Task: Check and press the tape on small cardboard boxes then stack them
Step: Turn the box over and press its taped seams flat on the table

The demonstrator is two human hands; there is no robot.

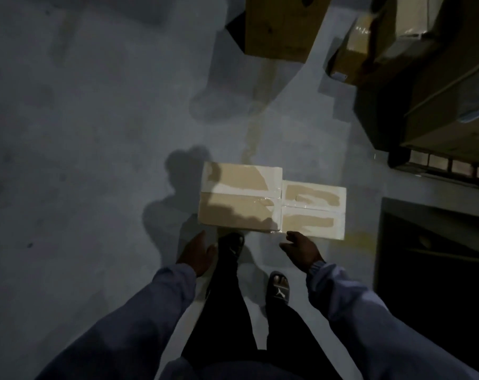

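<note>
Two small cardboard boxes lie side by side on the grey floor, touching. The left box [239, 197] looks taller, with clear tape along its middle seam and right edge. The right box [313, 208] is lower and crossed by pale tape strips. My left hand [196, 255] hangs with fingers apart just below the left box's near left corner, holding nothing. My right hand [301, 249] hovers with fingers spread at the near edge where the two boxes meet, also holding nothing. Neither hand clearly touches a box.
My sandalled feet [279, 287] stand just behind the boxes. A big cardboard box [282, 26] stands at the far centre, and stacked cartons on a pallet [436, 86] fill the far right. A dark open crate [436, 259] sits at right.
</note>
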